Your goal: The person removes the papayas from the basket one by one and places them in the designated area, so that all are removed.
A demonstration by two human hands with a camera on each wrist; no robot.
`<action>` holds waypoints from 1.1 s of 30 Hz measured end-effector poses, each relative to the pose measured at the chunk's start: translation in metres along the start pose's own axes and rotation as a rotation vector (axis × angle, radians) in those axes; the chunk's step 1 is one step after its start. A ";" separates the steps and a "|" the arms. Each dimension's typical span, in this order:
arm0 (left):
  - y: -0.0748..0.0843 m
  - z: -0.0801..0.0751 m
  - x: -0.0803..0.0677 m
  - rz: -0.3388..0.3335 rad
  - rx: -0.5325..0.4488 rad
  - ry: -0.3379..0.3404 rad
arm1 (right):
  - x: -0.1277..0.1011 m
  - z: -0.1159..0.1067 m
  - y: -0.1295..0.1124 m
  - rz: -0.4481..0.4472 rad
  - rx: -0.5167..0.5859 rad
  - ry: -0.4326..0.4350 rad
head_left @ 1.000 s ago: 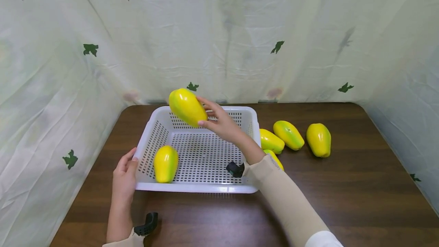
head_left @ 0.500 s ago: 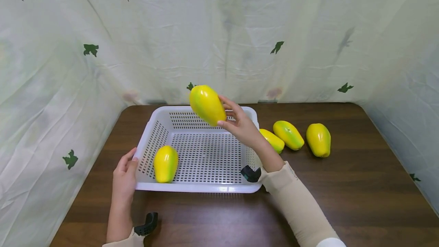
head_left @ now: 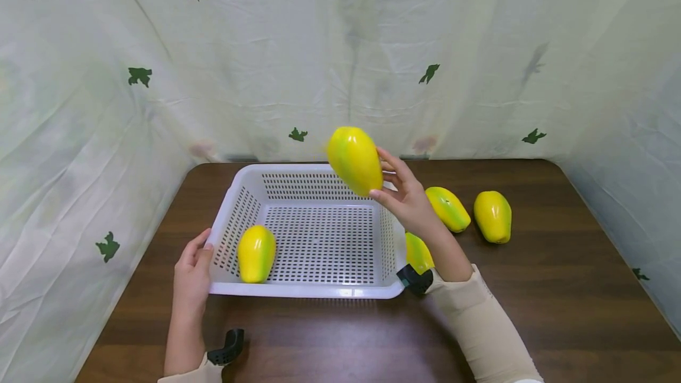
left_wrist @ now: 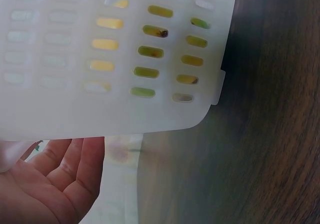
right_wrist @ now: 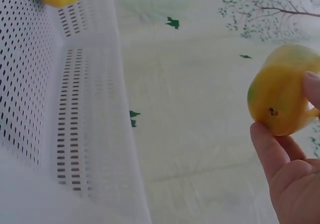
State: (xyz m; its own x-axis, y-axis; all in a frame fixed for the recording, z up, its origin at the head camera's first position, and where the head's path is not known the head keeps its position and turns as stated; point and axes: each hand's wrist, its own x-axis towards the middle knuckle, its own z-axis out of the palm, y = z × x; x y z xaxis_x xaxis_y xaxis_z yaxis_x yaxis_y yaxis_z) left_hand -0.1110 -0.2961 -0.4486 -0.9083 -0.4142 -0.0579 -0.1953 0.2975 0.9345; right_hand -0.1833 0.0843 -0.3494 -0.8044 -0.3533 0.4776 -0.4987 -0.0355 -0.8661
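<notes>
In the head view a white perforated plastic basket [head_left: 314, 291] stands on the table. My left hand [head_left: 193, 270] grips its left rim, thumb on top; the left wrist view shows the fingers [left_wrist: 90, 166] under the rim. My right hand [head_left: 407, 200] holds a yellow-green papaya [head_left: 354, 160] by its narrower end, raised over the basket's back right corner. The right wrist view has that papaya [right_wrist: 282, 94] between thumb and fingers. A second papaya [head_left: 256, 254] lies inside the basket at the left.
Right of the basket lie more papayas: one at its right wall [head_left: 419, 253], partly hidden by my right forearm, another [head_left: 448, 209] farther back, and one [head_left: 492, 217] at the far right. A pale leaf-patterned curtain [head_left: 340, 64] hangs behind the brown table [head_left: 558, 288].
My right hand has carried the held papaya to the right, from above the basket's back left to its back right corner. The left hand and the basket have stayed put.
</notes>
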 end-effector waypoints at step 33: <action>0.008 0.000 -0.005 -0.013 0.041 -0.005 | -0.134 -0.056 0.042 0.129 -0.087 0.311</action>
State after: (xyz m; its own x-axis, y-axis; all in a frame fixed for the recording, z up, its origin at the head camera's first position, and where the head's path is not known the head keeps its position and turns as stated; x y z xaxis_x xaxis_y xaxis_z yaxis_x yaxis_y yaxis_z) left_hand -0.1080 -0.2919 -0.4406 -0.9077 -0.4136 -0.0715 -0.2216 0.3276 0.9185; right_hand -0.1141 0.1830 -0.4414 -0.9158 -0.0472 0.3989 -0.4015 0.0758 -0.9127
